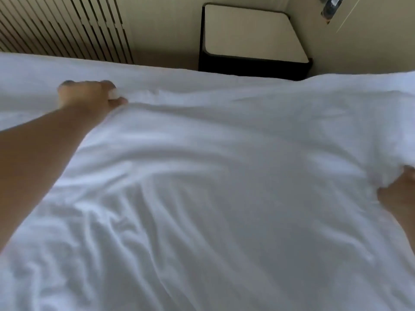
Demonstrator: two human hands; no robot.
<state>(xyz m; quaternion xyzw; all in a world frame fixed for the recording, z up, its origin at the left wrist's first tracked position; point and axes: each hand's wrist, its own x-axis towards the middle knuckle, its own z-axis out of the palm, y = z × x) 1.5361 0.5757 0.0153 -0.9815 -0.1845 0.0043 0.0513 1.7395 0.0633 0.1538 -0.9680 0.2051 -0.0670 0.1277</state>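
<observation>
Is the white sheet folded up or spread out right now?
Spread out, not folded: the white sheet stretches between the left hand and the right hand, both gripping it, with loose wrinkles across it.

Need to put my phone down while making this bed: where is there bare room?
The pale top of the bedside table, beyond the bed's far edge, is bare. The white sheet is rumpled and lifted between the left hand, which pinches it, and the right hand, which grips its edge.
</observation>
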